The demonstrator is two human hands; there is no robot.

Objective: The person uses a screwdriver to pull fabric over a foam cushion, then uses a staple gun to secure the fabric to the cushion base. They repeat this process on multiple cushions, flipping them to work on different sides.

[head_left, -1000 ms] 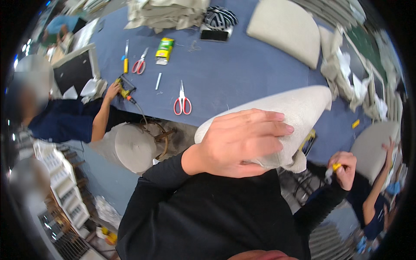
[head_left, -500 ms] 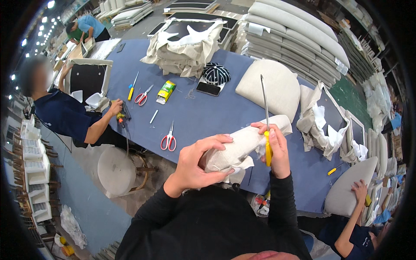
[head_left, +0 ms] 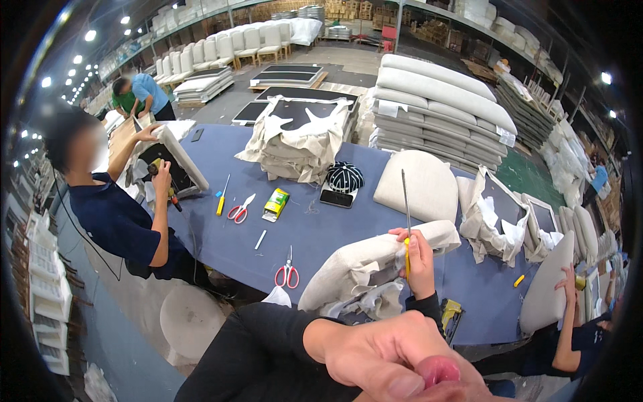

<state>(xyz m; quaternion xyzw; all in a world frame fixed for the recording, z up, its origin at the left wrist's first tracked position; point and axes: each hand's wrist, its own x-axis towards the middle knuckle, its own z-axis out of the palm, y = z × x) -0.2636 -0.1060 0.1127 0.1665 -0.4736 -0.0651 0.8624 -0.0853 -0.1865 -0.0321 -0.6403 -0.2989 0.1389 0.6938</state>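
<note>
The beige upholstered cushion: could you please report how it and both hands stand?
Right hand gripping yellow-handled screwdriver, shaft up. Left hand off the cushion, close to camera; grip unclear. Cushion tilted, loose fabric nearside. Red-handled scissors lie to its left.

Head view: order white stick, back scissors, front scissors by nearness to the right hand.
1. Front scissors: on table, left of the right hand.
2. White stick: farther left, past them.
3. Back scissors: leftmost, past the stick.

Your screwdriver [head_left: 406, 211] pairs smooth metal with plastic, your cushion [head_left: 348, 264] wears matt, textured cloth, and the table [head_left: 335, 234] shows a matt surface.
</note>
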